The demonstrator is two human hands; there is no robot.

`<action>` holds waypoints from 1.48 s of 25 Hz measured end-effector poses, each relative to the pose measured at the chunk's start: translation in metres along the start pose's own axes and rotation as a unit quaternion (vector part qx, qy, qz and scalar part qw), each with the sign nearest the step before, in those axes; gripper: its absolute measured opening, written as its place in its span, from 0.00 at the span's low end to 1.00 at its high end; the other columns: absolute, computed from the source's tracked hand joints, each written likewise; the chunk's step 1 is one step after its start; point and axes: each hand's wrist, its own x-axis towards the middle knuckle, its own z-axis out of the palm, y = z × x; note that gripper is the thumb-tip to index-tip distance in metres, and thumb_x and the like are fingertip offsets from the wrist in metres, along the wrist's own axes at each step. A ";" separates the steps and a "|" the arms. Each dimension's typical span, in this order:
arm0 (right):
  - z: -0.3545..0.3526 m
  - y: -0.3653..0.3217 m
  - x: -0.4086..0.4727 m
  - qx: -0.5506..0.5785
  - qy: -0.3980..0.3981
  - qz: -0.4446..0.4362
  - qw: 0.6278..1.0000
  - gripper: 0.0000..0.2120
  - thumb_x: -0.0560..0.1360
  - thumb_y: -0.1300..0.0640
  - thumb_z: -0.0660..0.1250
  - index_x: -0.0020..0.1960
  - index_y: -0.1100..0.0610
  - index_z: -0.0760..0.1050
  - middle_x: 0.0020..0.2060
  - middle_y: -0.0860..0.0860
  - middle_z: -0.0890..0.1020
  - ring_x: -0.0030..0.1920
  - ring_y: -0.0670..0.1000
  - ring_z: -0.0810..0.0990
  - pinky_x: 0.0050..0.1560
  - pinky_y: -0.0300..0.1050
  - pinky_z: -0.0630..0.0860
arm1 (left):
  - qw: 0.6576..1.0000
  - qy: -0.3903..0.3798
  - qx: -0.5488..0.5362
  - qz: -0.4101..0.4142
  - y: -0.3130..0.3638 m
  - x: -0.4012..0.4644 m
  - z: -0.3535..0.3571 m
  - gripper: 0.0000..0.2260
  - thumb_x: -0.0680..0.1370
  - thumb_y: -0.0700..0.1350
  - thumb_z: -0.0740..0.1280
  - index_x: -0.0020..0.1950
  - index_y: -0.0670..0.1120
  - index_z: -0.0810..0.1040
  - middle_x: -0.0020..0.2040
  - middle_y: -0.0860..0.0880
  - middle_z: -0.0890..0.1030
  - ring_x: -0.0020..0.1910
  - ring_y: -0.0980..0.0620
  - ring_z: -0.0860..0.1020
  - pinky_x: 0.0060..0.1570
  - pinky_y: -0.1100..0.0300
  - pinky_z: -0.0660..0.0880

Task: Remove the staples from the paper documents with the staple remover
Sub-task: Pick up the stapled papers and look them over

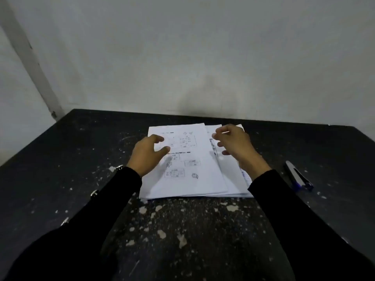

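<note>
A loose stack of white printed paper documents (188, 163) lies in the middle of the black, paint-speckled surface (182, 230). The left hand (147, 156) is over the left edge of the top sheet, and the right hand (235, 144) is over the sheets on the right side; each grip is loosely apart and holds nothing. The black and blue staple remover (297, 176) lies on the surface to the right, near the stack but apart from both hands.

bare table (203, 230) near side, staple remover (298, 176) right, unobstructed
</note>
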 end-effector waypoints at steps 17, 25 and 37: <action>0.029 0.034 0.016 -0.060 0.001 0.109 0.992 0.11 0.74 0.56 0.65 0.35 0.59 0.72 0.39 0.55 0.79 0.44 0.58 0.77 0.42 0.46 0.72 | 0.989 0.056 0.134 0.027 -0.030 -0.022 0.035 0.20 0.75 0.57 0.66 0.62 0.48 0.76 0.64 0.48 0.74 0.63 0.45 0.69 0.59 0.52 0.66; 0.039 0.031 0.020 0.067 -0.058 0.100 0.991 0.03 0.73 0.64 0.67 0.42 0.59 0.74 0.45 0.57 0.83 0.47 0.57 0.82 0.57 0.52 0.77 | 0.990 0.070 0.115 0.028 -0.037 -0.021 0.038 0.20 0.75 0.58 0.66 0.63 0.49 0.76 0.63 0.50 0.75 0.62 0.47 0.69 0.55 0.55 0.64; -0.007 0.023 -0.019 0.181 -0.068 -0.014 0.981 0.14 0.77 0.66 0.64 0.62 0.56 0.72 0.52 0.58 0.84 0.48 0.56 0.84 0.49 0.52 0.82 | 0.937 0.064 -0.336 -0.073 -0.015 -0.017 0.006 0.34 0.77 0.52 0.67 0.78 0.48 0.55 0.72 0.50 0.70 0.68 0.52 0.71 0.65 0.56 0.69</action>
